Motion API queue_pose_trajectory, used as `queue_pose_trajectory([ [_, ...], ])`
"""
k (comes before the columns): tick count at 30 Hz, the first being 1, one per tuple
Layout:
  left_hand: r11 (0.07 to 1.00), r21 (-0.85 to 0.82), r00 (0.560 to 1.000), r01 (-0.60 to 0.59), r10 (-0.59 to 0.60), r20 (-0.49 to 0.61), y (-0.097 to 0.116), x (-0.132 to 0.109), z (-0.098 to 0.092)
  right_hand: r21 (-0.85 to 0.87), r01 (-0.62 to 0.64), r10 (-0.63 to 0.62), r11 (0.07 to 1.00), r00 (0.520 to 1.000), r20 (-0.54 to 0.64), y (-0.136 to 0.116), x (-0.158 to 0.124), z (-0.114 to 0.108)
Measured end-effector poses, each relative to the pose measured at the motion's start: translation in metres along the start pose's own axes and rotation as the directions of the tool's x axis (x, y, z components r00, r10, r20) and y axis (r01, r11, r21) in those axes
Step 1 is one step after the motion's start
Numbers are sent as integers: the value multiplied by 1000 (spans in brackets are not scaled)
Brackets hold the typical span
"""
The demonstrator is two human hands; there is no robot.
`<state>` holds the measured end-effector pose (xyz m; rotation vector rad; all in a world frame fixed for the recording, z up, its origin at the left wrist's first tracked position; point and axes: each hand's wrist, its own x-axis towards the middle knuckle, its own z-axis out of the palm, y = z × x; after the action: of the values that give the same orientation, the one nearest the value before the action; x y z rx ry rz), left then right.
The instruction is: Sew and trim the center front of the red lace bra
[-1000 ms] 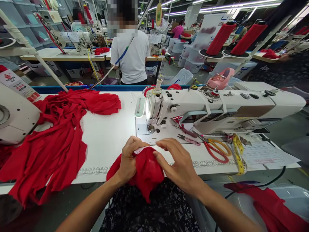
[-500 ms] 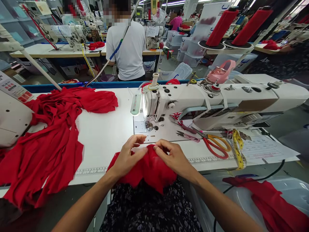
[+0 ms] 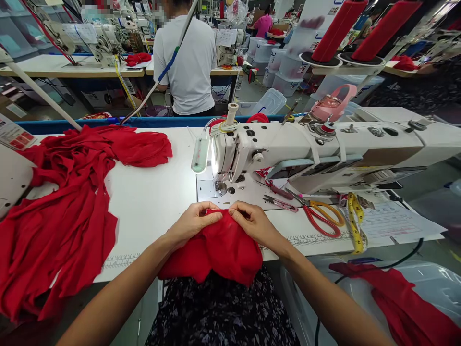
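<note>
A piece of red fabric (image 3: 230,250) hangs from both hands over the table's front edge and the lap. My left hand (image 3: 194,221) pinches its upper edge between thumb and fingers. Close beside it, my right hand (image 3: 254,222) pinches the same edge, with a short stretch of cloth between the two. Just beyond the fingertips stands a white sewing machine (image 3: 281,144); its presser foot (image 3: 219,186) is in front of the hands and apart from the fabric.
A heap of red fabric (image 3: 72,202) covers the left of the table. Thread snips (image 3: 281,203), orange-and-red scissors (image 3: 320,216), a yellow tape measure (image 3: 356,223) and a paper sheet (image 3: 396,221) lie at right. A clear plastic bin (image 3: 425,278) stands below. A person (image 3: 185,62) sits ahead.
My left hand, which was loosely open above the cloth, has closed on its upper edge. The right hand keeps its pinch. The view has shifted slightly.
</note>
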<state>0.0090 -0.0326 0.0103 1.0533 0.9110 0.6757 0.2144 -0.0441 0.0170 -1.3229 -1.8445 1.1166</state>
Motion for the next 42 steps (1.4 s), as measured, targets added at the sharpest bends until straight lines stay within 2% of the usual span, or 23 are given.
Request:
queue_pose_trajectory([
  [4,994,-43,995,102,-103,-10,-1,0,-4,-67,65,-64,996,998,25,6,6,-4],
  [7,983,-84,986,163,-165,-11,-2,1,-6,-234,157,-188,959,975,-115,8,3,-12],
  [10,986,-65,987,157,-159,-28,-3,2,-5,-361,239,-337,902,911,-238,3,-5,-15],
  [14,996,21,996,83,-82,-43,-6,3,-1,-427,368,-459,826,879,-132,-8,-12,0],
  [17,996,82,999,31,-27,-46,-8,3,0,-577,373,-483,727,875,-43,-10,-10,12],
  [21,990,135,998,-27,35,-57,-10,4,0,-709,360,-519,607,854,-11,-7,-6,19],
  [23,988,151,996,-37,48,-70,-11,4,-1,-702,340,-511,626,859,-39,-5,-4,20],
  [27,984,177,996,-31,46,-79,-13,4,-2,-581,289,-425,761,899,-108,-3,0,23],
  [32,982,187,998,-26,37,-54,-15,5,-2,-435,184,-257,882,959,-116,-1,1,24],
  [35,984,178,998,-2,13,-61,-13,5,-2,-369,130,-186,920,975,-121,-3,0,20],
  [38,986,162,997,23,-12,-72,-11,5,-1,-397,206,-279,895,950,-137,-3,-4,16],
  [42,983,185,998,1,12,-69,-11,4,0,-563,317,-448,764,888,-108,-3,-8,15],
])
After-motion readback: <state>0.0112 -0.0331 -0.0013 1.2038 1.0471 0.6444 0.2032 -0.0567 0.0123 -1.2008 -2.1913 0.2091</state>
